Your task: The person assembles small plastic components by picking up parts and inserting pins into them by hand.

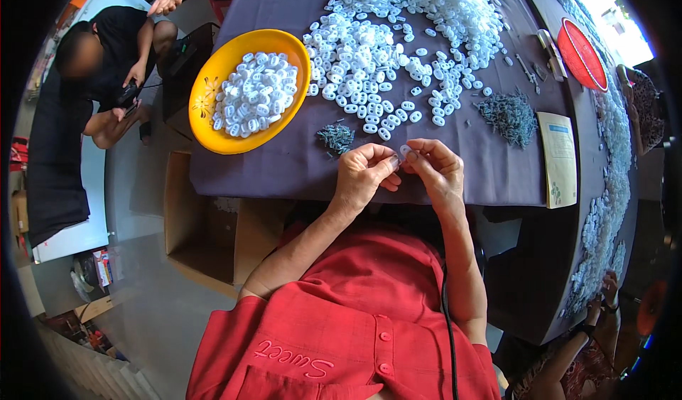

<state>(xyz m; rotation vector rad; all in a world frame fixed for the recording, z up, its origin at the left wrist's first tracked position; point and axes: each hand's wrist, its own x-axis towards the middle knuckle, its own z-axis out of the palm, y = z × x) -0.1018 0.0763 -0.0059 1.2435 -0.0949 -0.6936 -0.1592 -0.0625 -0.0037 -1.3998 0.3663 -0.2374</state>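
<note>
Above the near edge of the table, my two hands meet fingertip to fingertip. My right hand (437, 171) is closed in a pinch on a small white oval plastic piece (405, 149). My left hand (364, 174) is pinched against it from the other side; whatever lies between its thumb and finger is too small to make out. Just beyond my left hand sits a small heap of thin dark grey-green pins (335, 137). A large spread of similar white oval pieces with two holes (362, 66) covers the table farther out.
A yellow bowl (202, 126) full of white pieces stands at the left. To the right are a larger pin heap (509, 119), a beige packet (558, 160) and a red basket (582, 55). A cardboard box (202, 258) is below left. Other people sit on both sides.
</note>
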